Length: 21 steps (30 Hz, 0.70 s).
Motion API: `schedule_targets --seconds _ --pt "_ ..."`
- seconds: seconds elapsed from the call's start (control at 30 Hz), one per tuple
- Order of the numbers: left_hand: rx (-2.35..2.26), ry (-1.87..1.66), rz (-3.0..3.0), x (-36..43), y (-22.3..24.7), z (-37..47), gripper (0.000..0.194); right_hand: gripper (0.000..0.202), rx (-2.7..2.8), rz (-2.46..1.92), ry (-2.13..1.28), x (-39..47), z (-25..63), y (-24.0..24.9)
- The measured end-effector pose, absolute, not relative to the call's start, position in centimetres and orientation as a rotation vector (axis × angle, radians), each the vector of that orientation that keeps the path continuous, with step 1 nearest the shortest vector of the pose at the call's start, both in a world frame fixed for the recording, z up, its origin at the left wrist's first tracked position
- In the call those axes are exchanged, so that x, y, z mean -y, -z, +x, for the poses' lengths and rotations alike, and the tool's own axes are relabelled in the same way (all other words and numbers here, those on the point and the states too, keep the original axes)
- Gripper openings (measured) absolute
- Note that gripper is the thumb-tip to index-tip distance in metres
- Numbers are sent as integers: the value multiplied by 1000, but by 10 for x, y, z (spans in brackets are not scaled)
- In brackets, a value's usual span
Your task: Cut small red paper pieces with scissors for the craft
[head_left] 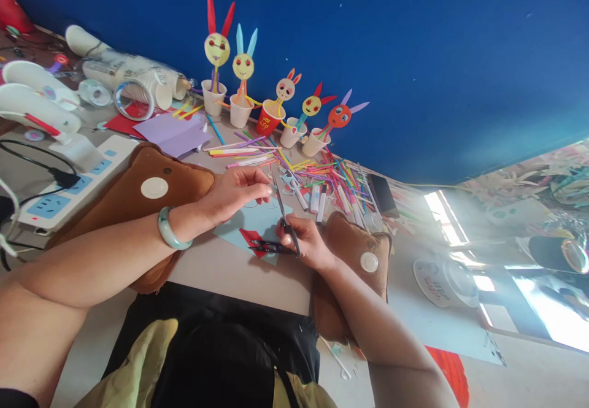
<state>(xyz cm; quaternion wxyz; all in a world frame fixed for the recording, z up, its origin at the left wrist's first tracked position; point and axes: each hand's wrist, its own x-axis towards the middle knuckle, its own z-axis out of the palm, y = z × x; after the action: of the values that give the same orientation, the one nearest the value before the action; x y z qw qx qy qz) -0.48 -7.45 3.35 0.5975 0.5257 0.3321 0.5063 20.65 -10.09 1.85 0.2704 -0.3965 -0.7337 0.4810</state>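
My left hand (237,192) is closed, thumb and fingertips pinching a small pale-blue piece of paper (273,190), mostly hidden by the fingers. In my right hand (308,242) is a pair of scissors (280,204), fingers in the dark handles and blades pointing up beside the paper piece. Whether the blades touch it I cannot tell. Beneath both hands a light-blue paper sheet (230,230) lies on the table. On it rest a red paper scrap (248,236) and a black-handled tool (271,246), partly behind my right hand.
Brown cushions (184,181) (352,248) lie under my forearms. Colored sticks (340,181) and markers (315,199) spread behind the hands. Several paper-cup figures (242,110) line the blue wall. A power strip (78,187) is at left, a phone (383,194) at right.
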Motion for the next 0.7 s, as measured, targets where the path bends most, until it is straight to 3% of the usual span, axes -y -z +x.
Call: schedule_targets --seconds 0.7 --pt "-767 -1187 1193 75 -33 -5 13 62 1971 -1060 -1311 101 207 -17"
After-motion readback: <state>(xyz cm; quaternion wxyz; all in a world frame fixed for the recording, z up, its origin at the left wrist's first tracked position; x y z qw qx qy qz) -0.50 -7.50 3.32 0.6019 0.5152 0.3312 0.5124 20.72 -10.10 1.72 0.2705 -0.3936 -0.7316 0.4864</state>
